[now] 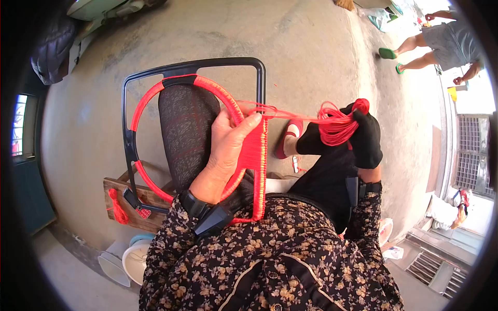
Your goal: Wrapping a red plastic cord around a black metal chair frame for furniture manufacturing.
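Nearest the viewpoint, the person wears a floral-print shirt (270,228) with a dark band and device (212,220) at the left wrist. The black frame (228,63), with its inner ring (148,103) largely wrapped in red cord, lies over the lap at the person's left; a patterned trouser leg (181,137) shows through the ring. A red cord panel (254,147) fills the space between the ring and the frame's right-hand side bar. The bare left hand (228,137) pinches the ring beside the upper end of the panel, thumb on top and fingers partly hidden behind. The right hand (368,137), in a black glove, is closed around a looped red cord hank (334,128). Red strands (295,115) run nearly straight from the hank to the frame beside the left thumb. Below the frame's lower left, a wooden tabletop (168,222) carries a smaller red cord bundle (118,207). A white basin (137,259) stands near it. Beyond, across the concrete floor (311,57), another person (451,44) in green slippers (387,53) stands at the upper right; a barred window (473,140) is farther down that side.
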Tool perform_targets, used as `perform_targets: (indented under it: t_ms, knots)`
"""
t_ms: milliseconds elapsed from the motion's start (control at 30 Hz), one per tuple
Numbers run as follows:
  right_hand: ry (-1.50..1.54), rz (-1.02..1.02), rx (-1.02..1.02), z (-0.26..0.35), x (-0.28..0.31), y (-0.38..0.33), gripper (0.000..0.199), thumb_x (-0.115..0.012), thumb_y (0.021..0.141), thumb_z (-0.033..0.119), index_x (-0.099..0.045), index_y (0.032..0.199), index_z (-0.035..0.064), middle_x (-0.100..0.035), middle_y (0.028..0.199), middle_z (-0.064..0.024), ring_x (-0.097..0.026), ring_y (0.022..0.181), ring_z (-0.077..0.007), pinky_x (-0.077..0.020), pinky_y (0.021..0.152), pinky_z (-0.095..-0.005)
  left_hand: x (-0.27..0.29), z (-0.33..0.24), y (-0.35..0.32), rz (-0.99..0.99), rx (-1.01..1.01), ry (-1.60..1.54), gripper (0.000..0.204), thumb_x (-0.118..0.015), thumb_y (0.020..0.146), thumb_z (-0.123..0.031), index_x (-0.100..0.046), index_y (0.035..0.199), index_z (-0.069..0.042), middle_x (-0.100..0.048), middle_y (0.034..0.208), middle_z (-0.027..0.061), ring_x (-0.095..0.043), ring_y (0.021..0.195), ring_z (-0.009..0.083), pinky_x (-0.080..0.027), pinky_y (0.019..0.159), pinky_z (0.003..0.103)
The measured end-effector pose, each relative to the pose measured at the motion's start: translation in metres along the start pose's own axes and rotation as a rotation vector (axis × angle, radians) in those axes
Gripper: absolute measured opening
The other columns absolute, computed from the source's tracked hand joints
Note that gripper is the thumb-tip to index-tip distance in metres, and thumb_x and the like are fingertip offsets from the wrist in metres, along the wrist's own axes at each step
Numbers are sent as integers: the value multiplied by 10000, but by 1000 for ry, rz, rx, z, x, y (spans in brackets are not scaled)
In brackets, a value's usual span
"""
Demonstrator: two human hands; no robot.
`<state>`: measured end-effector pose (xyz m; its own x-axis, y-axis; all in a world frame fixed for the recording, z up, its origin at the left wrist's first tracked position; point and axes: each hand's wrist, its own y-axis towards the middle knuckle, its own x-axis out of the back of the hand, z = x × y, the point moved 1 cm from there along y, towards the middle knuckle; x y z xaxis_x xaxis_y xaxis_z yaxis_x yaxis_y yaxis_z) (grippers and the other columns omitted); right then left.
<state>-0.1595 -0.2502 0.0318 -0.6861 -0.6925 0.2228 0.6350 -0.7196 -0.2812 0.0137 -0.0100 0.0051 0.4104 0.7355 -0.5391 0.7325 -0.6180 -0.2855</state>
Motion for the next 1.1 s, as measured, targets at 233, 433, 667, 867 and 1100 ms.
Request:
perform_targets:
  t_ms: [233, 433, 667, 867, 1100]
  knots:
    - [1076, 24, 168, -12, 42, 5, 300, -582, 884, 281, -580, 1009, 8, -635, 936, -143, -602, 952, -273, -447, 914, -419, 10, -1, 0, 78, 167, -18, 148, -633, 883, -138, -554, 988, -70, -665, 903, 75, -620, 728, 125, -503, 650, 246]
    - [354, -42, 13, 1, 5, -4, 307, -592, 880, 215, -597, 1129, 35, -619, 953, -55, -598, 855, -141, -468, 741, -266, 10, -1, 5, 93, 287, -74, 150, -638, 883, -186, -545, 921, -75, -651, 812, 90, -617, 646, 146, -514, 605, 272]
    - [477, 616, -267, 8, -112, 0, 441, -593, 902, 210, -493, 1286, 19, -584, 1186, -69, -615, 757, -136, -508, 685, -275, 8, 6, 5, 68, 207, -25, 136, -642, 872, -123, -542, 929, -50, -631, 798, 67, -608, 666, 124, -499, 603, 248]
    - [264, 688, -223, 0, -126, 0, 354, -646, 873, 188, -559, 1142, -26, -639, 1000, -103, -639, 808, -152, -517, 729, -287, 11, 3, 5, 25, 104, 22, 228, -651, 860, -78, -519, 1034, -12, -621, 868, 57, -606, 737, 111, -491, 657, 235]
    - [31, 624, -31, 20, -115, 2, 197, -668, 830, 113, -631, 981, -7, -654, 838, -53, -619, 766, -112, -503, 724, -263, 8, 2, 5, 28, 88, -51, 325, -645, 862, -61, -493, 1144, -5, -624, 918, 73, -626, 793, 133, -506, 699, 246]
